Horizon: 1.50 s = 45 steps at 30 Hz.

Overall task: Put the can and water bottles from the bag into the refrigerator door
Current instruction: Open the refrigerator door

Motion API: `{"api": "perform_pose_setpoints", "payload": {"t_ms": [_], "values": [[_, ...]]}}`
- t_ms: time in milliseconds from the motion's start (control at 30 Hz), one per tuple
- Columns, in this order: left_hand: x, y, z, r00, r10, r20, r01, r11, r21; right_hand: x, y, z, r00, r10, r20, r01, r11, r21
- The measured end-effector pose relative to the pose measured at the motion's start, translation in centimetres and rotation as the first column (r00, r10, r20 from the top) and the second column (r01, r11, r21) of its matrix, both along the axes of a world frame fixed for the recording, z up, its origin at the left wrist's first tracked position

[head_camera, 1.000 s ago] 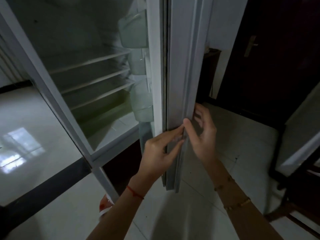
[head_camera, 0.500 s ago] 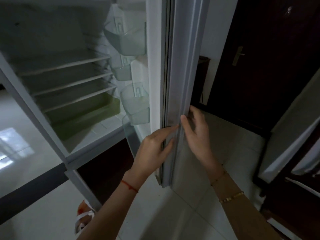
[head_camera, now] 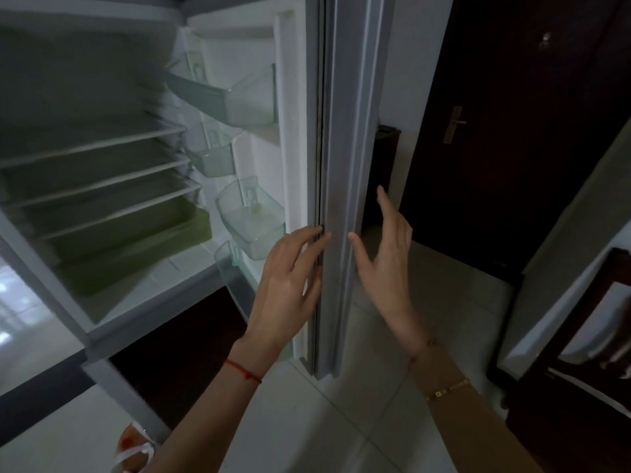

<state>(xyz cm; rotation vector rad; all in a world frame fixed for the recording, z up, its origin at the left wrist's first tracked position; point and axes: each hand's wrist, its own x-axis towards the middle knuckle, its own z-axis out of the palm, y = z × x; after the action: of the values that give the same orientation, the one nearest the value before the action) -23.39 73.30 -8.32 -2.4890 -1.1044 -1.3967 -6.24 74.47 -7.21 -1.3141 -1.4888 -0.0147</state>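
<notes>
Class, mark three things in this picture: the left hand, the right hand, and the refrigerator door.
left hand (head_camera: 286, 285), head view, back of the hand.
right hand (head_camera: 387, 268), head view, palm.
refrigerator door (head_camera: 345, 131), head view, its grey outer edge.

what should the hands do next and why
Probably let go of the door and reach down for the bag on the floor. The door stands open, its bins look empty, the right hand is off the edge, and the left hand only has fingers resting on it.
</notes>
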Motion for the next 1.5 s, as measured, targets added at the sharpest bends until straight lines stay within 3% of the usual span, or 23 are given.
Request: {"api": "perform_pose_setpoints", "payload": {"t_ms": [233,467,667,867,1067,1500], "values": [[2.1,2.5,0.5,0.999,0.004,-0.032,-0.004,1.0,-0.011,3.6,2.2,1.0,0.957,-0.142,0.254,0.13,0.99,0.061],[3.4,6.2,-0.2,0.997,0.048,-0.054,-0.051,0.997,-0.058,6.8,4.9,1.4,0.917,-0.256,0.307,0.242,0.967,0.084],[5.8,10.4,-1.4,0.998,0.043,-0.055,-0.049,0.993,-0.108,9.1,7.8,1.4,0.929,-0.271,0.251,0.26,0.963,0.075],[9.1,14.5,-1.6,0.999,-0.011,-0.046,0.008,0.998,-0.057,11.4,11.8,1.9,0.936,-0.288,0.202,0.272,0.957,0.1],[12.3,18.4,-1.7,0.994,-0.076,-0.081,0.075,0.997,-0.015,14.0,16.6,2.4,0.957,-0.263,0.126,0.265,0.964,-0.003],[18.7,27.5,-1.3,0.961,0.071,-0.267,-0.041,0.993,0.115,17.9,27.1,1.3,0.964,-0.257,0.061,0.263,0.959,-0.108]]}}
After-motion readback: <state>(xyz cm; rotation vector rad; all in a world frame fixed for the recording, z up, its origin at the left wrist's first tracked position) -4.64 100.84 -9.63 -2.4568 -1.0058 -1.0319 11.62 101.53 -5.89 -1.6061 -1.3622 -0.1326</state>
